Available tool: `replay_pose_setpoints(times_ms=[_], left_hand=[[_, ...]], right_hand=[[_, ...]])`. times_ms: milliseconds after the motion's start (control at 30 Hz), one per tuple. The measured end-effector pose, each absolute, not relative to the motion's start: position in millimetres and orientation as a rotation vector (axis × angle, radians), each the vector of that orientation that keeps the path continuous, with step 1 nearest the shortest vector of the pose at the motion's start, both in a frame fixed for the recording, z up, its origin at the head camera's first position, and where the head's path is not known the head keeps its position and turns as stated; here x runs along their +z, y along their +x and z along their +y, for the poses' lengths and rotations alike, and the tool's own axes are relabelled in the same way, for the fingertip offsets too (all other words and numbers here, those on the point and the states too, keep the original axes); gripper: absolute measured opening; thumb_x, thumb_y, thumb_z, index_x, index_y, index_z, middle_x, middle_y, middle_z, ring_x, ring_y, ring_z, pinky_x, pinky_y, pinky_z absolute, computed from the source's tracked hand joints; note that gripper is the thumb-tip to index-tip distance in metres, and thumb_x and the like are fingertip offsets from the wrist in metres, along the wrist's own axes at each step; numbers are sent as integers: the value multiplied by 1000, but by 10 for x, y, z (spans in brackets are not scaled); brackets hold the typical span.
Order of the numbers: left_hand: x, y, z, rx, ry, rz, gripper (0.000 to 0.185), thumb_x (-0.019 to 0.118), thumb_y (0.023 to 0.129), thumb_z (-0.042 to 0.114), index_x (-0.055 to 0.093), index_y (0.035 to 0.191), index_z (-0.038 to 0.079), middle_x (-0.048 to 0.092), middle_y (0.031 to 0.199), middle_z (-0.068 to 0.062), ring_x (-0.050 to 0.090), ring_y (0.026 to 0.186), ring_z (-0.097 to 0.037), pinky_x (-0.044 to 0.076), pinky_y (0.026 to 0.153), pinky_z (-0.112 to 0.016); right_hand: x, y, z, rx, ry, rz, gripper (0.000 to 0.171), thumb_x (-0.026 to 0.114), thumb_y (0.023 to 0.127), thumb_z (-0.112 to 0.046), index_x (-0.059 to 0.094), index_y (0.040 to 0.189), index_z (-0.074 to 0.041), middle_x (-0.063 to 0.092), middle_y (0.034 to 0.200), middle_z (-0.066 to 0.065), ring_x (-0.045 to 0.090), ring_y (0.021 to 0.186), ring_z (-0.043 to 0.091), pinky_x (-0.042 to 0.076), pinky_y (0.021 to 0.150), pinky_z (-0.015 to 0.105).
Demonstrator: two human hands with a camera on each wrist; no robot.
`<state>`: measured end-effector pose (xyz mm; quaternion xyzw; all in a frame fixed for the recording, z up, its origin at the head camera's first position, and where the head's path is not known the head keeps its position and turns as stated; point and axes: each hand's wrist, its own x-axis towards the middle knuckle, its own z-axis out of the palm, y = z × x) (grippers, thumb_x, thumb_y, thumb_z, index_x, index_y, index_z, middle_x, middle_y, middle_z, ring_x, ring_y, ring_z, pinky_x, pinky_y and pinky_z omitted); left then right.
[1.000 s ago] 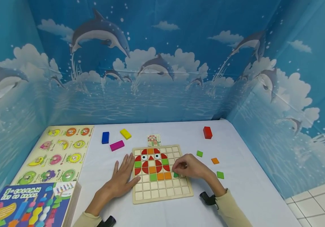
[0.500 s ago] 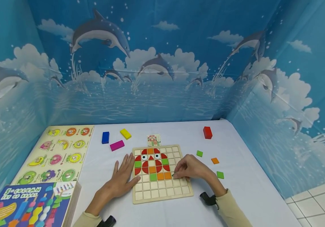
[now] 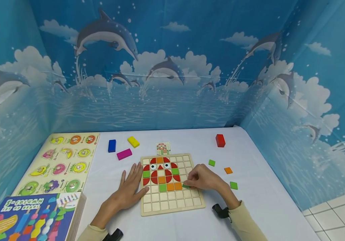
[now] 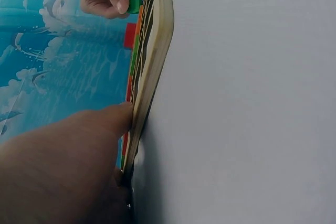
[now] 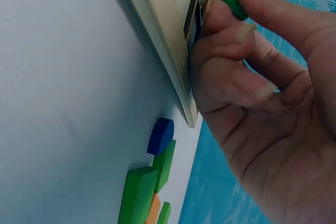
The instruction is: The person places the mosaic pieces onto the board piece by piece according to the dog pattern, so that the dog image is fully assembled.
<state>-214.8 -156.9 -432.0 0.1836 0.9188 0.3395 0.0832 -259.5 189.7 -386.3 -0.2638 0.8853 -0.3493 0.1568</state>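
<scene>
Green tile (image 3: 186, 185) now tilted up in right hand (image 3: 204, 179) grip.

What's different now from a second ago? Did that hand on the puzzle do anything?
The right hand slid slightly left across the wooden grid board, carrying the green square tile it pinches toward the cell beside the orange tiles. The tile is tilted, not yet seated. The left hand stayed flat against the board's left edge, and the loose tiles and blocks on the table did not move.
</scene>
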Motion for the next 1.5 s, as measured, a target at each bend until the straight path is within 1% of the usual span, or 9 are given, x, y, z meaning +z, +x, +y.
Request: replay_pose_setpoints(times_ms=[200, 300, 467, 567, 633, 800, 1067, 1400, 1500], left_hand=[[-4438, -2180, -1564, 971, 544, 2792, 94, 67, 104, 43, 15, 173, 4, 9, 182, -14, -1, 168, -36, -7, 129, -66], [-4474, -2194, -1563, 956, 530, 2804, 95, 67, 104, 45, 14, 173, 6, 8, 182, -11, -1, 168, -34, -6, 129, -67], [-4465, -2195, -1568, 931, 517, 2792, 95, 65, 105, 47, 12, 173, 7, 5, 182, -9, -4, 168, -32, -8, 130, -65], [-4450, -2189, -1571, 945, 523, 2780, 95, 65, 105, 47, 13, 173, 6, 5, 182, -11, -4, 168, -33, -9, 130, -65], [-4443, -2189, -1572, 944, 524, 2774, 96, 64, 105, 47, 12, 173, 6, 5, 182, -11, -5, 168, -33, -9, 130, -65], [-4445, -2194, -1567, 920, 513, 2786, 96, 66, 105, 46, 11, 173, 8, 4, 182, -9, -4, 168, -33, -8, 130, -65], [-4438, -2191, -1559, 933, 517, 2799, 96, 67, 104, 44, 13, 173, 6, 7, 182, -11, -2, 168, -35, -7, 129, -67], [-4337, -2154, -1558, 1027, 558, 2766, 93, 68, 104, 41, 18, 171, 0, 11, 180, -20, -1, 167, -40, -8, 129, -68], [-4341, -2151, -1557, 1019, 555, 2772, 94, 66, 104, 43, 17, 172, 1, 11, 181, -18, -1, 167, -38, -9, 129, -67]], right_hand=[[-3816, -2571, 1916, -960, -785, 2552, 33, 87, 94, -27, 77, 66, -12, 50, 53, -14, 49, 58, 3, 30, 52, 19], [-3769, -2558, 1941, -946, -782, 2546, 30, 91, 89, -25, 76, 66, -12, 53, 55, -12, 49, 57, 4, 33, 52, 19], [-3739, -2583, 1975, -946, -786, 2535, 18, 96, 81, -11, 79, 83, -12, 59, 63, -7, 53, 60, 6, 44, 56, 20], [-3762, -2602, 1971, -958, -852, 2515, 21, 94, 81, -3, 79, 95, -8, 60, 69, -5, 54, 65, 7, 47, 60, 21], [-3781, -2609, 1966, -962, -888, 2502, 21, 92, 83, 0, 80, 98, -8, 61, 71, -4, 54, 67, 6, 48, 62, 21], [-3812, -2616, 1951, -970, -882, 2522, 16, 91, 84, -2, 80, 92, -9, 61, 72, -5, 55, 68, 6, 49, 62, 21], [-3860, -2591, 1873, -917, -835, 2589, 19, 94, 85, -15, 76, 81, -17, 57, 67, -11, 53, 66, 4, 46, 60, 20], [-3860, -2564, 1821, -911, -829, 2609, 21, 95, 83, -15, 75, 79, -17, 57, 66, -10, 53, 64, 5, 46, 58, 20], [-3857, -2561, 1827, -904, -810, 2607, 21, 95, 83, -16, 75, 80, -18, 58, 66, -10, 53, 65, 5, 47, 59, 20]])
